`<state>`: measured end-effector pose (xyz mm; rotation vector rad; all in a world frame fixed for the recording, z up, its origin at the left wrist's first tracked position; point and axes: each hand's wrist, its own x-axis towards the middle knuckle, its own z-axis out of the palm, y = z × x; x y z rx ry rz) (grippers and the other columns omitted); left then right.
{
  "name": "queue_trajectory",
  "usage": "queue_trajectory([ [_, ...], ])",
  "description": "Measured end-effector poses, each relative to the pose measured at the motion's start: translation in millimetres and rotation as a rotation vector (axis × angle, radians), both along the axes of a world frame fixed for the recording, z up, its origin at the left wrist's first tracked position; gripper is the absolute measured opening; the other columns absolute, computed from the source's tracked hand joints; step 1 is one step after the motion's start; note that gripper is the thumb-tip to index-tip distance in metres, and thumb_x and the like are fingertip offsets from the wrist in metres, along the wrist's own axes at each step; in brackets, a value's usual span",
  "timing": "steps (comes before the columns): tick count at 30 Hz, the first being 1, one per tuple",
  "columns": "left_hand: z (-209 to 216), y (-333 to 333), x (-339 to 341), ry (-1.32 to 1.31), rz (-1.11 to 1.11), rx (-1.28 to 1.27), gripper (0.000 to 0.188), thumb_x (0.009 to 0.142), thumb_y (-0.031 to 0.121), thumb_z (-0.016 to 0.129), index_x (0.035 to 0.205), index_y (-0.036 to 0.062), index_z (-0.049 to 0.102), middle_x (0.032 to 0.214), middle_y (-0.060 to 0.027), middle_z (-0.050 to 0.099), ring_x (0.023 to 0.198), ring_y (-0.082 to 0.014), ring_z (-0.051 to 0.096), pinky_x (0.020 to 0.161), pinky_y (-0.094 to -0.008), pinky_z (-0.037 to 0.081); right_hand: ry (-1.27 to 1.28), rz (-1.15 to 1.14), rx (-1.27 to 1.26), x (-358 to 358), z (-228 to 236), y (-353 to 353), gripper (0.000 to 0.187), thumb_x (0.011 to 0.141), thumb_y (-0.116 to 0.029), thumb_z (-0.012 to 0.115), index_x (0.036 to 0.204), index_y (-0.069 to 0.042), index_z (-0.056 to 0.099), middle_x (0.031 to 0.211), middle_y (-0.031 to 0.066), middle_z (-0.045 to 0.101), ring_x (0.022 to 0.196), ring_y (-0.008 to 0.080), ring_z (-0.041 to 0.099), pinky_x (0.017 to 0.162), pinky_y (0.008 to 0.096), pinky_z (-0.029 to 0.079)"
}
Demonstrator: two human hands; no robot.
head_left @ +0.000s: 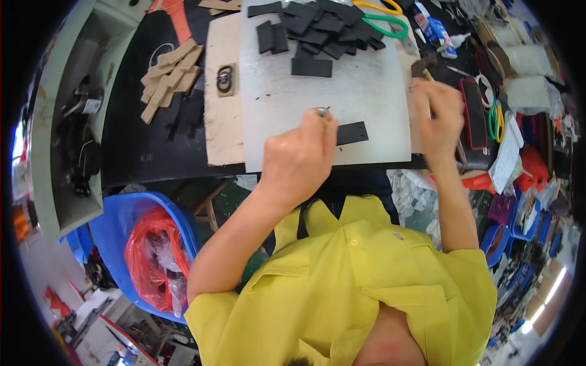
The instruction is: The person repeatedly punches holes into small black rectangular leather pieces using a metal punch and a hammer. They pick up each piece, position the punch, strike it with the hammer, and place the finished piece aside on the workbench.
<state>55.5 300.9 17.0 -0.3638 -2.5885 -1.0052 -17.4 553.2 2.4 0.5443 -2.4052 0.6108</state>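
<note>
My left hand [294,160] is closed around a short metal punch [321,112], whose round top shows above the fist. Its lower end is hidden behind my fingers. Beneath that hand lies a black strip [353,133] with small holes near its right end; the fist covers its left part. My right hand [437,116] is closed on a hammer at the right edge of the white board [281,104]. The dark hammer head [423,66] shows beyond the fingers.
A pile of black pieces [326,27] covers the board's far end, with green-handled scissors [390,29] beside it. Tan strips [174,79] lie to the left. Farther right are a phone [473,113] and more scissors [497,122]. A blue tub [104,229] stands below left.
</note>
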Motion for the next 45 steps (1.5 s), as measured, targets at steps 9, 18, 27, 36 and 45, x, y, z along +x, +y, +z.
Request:
queue_trajectory([
  [9, 3.8, -10.2, -6.0, -0.238, 0.005, 0.290, 0.027, 0.088, 0.001, 0.057, 0.114, -0.0014, 0.065, 0.100, -0.0115, 0.066, 0.081, -0.0202, 0.058, 0.072, -0.0309, 0.047, -0.124, 0.328, 0.125, 39.8, 1.0, -62.9, 0.024, 0.069, -0.017, 0.079, 0.090, -0.015, 0.067, 0.095, -0.0038, 0.062, 0.096, 0.0195, 0.057, 0.084, 0.0372, 0.034],
  [18, 2.3, -3.9, 3.6, -0.177, -0.046, 0.083, 0.036, 0.080, 0.008, 0.075, 0.115, 0.0012, 0.066, 0.112, -0.0123, 0.063, 0.092, -0.0276, 0.057, 0.078, -0.0363, 0.048, -0.127, 0.311, 0.191, 42.9, 3.9, -61.8, 0.024, 0.071, -0.018, 0.078, 0.091, -0.014, 0.065, 0.093, -0.0026, 0.062, 0.095, 0.0180, 0.057, 0.084, 0.0377, 0.033],
  [27, -12.4, -7.5, -1.8, -0.042, -0.106, 0.073, 0.047, 0.068, 0.003, 0.082, 0.112, 0.0040, 0.068, 0.096, -0.0086, 0.069, 0.081, -0.0269, 0.060, 0.072, -0.0366, 0.050, -0.346, 0.490, 0.159, 31.0, 23.2, -54.0, 0.019, 0.071, -0.008, 0.076, 0.087, -0.011, 0.065, 0.095, -0.0007, 0.065, 0.093, 0.0190, 0.059, 0.081, 0.0359, 0.038],
  [36, 2.6, -118.0, -19.0, 0.047, 0.549, -0.104, 0.028, 0.077, 0.014, 0.083, 0.102, 0.0049, 0.074, 0.086, -0.0018, 0.066, 0.065, -0.0110, 0.048, 0.057, -0.0245, 0.040, -0.030, 0.235, 0.192, -19.2, 29.2, -40.8, 0.013, 0.077, -0.011, 0.078, 0.084, -0.009, 0.067, 0.085, 0.0022, 0.066, 0.080, 0.0232, 0.061, 0.077, 0.0375, 0.044],
  [45, -12.6, -98.8, -84.1, 0.129, 0.341, -0.065, 0.025, 0.080, 0.021, 0.080, 0.097, 0.0038, 0.072, 0.093, -0.0089, 0.070, 0.090, -0.0267, 0.062, 0.079, -0.0359, 0.049, -0.172, 0.221, 0.080, -40.6, 7.7, -111.1, 0.017, 0.079, -0.014, 0.076, 0.083, -0.006, 0.062, 0.077, 0.0065, 0.057, 0.079, 0.0276, 0.060, 0.065, 0.0382, 0.052],
])
